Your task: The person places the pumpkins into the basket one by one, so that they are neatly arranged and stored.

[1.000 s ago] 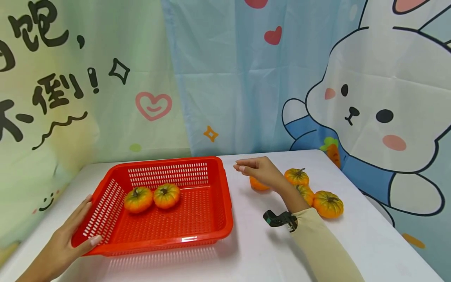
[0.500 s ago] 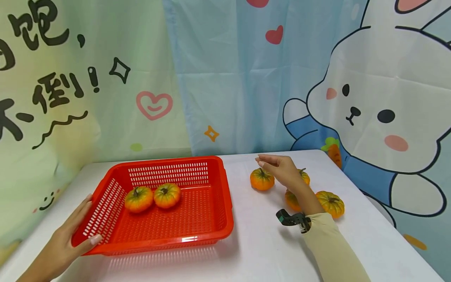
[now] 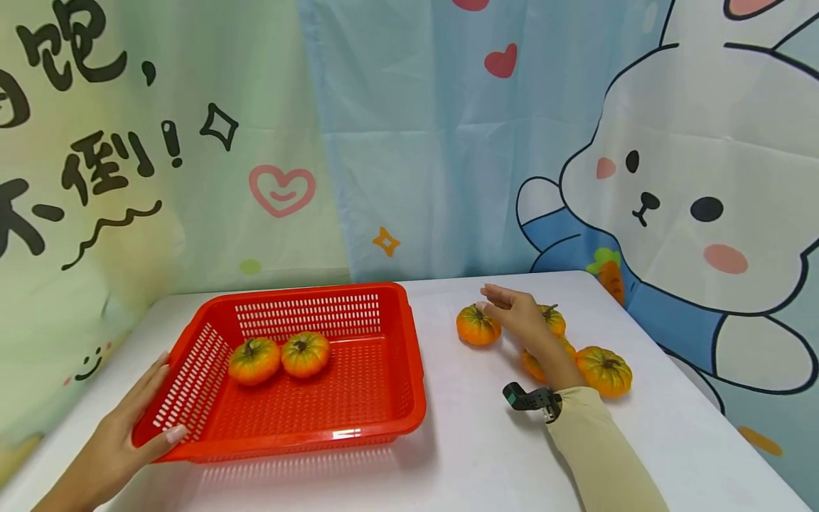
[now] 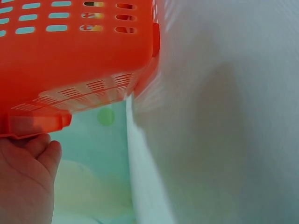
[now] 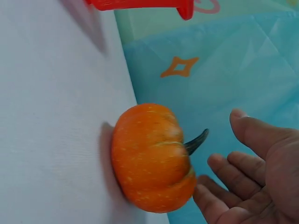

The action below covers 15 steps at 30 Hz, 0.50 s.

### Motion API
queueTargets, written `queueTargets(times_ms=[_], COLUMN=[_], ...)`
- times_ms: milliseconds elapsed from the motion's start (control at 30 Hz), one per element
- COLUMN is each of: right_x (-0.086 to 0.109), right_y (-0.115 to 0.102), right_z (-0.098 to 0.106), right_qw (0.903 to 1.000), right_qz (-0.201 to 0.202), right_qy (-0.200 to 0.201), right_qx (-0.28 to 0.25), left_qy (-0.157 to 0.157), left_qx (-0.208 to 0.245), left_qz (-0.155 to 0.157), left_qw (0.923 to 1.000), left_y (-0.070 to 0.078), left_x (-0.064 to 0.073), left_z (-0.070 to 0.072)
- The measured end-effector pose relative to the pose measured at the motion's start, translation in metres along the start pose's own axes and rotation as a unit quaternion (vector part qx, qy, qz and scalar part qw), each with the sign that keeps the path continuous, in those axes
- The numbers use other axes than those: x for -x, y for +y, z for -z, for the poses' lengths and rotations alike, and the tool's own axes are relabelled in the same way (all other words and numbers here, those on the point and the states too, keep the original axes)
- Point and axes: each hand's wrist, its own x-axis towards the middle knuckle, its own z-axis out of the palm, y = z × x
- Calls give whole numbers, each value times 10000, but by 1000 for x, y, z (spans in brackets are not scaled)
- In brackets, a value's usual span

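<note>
The right hand (image 3: 521, 318) is loosely extended and grasps nothing; its thumb and bent fingers are apart around free space. Just left of that hand, below its thumb tip in the head view, the nearest pumpkin (image 3: 475, 329) rests on the white table (image 3: 473, 455); in the right wrist view its dark stem points toward the hand, and whether a lower finger touches its skin I cannot tell. On the hand's other side, a back pumpkin (image 3: 555, 322) sits just to the right, partly hidden by the hand, a middle pumpkin (image 3: 532, 365) shows from behind the wrist, and an outer pumpkin (image 3: 606, 371) lies farther right, beside the beige sleeve (image 3: 601, 448). The left hand (image 3: 118, 423) grips the left end of the red basket (image 3: 288, 439), thumb over the rim and fingers along the outside. To the right of that hand, inside the basket, are a left pumpkin (image 3: 254, 361) and, right against it, a right pumpkin (image 3: 306, 355). Well to the right of the basket is the right hand.
</note>
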Motion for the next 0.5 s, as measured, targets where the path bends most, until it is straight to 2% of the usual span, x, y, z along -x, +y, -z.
queueTargets(times_ms=[167, 267, 500], right_x=[-3, -4, -7], right_y=[2, 2, 5], right_z=[-3, -5, -11], right_qw=[9989, 9976, 9961], right_qz=[-240, -311, -395], right_qy=[-159, -295, -505], right_qx=[362, 552, 602], left_qy=[-13, 29, 61], left_qx=[-64, -6, 44], left_qz=[79, -17, -112], left_qw=[9999, 10000, 9999], left_y=[0, 1, 2], left_x=[1, 2, 1], left_z=[1, 2, 1])
